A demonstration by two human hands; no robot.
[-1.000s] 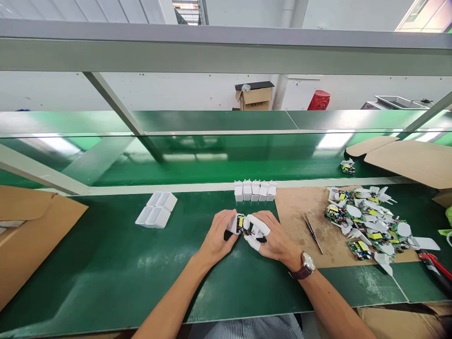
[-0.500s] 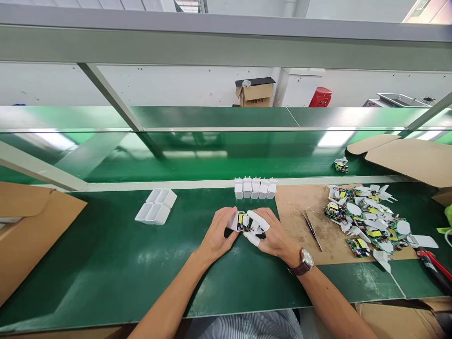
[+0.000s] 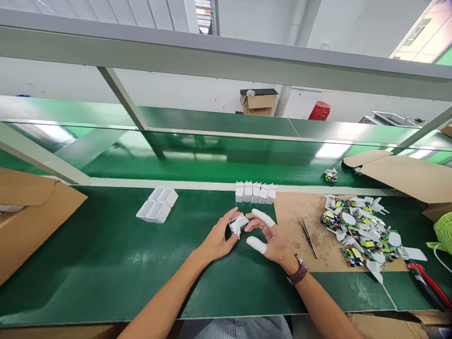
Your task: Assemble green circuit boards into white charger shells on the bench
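Note:
My left hand (image 3: 219,238) is closed around a small white plastic housing (image 3: 238,224), whose raised end faces my other hand. Parts inside the housing are mostly hidden at this angle. Just to its right, my right hand (image 3: 270,238) is open, thumb and fingers spread, with white finger cots on thumb and index finger. A row of several white housings (image 3: 255,193) stands behind my hands. To the left sit several open white casings (image 3: 157,205) grouped together. Tweezers (image 3: 308,238) lie on a brown board to the right of my right hand.
A pile of circuit boards with white parts (image 3: 367,230) covers much of the brown board (image 3: 293,226). Red-handled pliers (image 3: 429,285) lie at the far right. Cardboard boxes (image 3: 31,230) flank the bench, and a metal frame bar (image 3: 226,56) crosses above.
My right hand has let go of the housing and opened out beside it. My left hand still holds it, now turned, with the circuit board no longer showing. The view has tilted upward.

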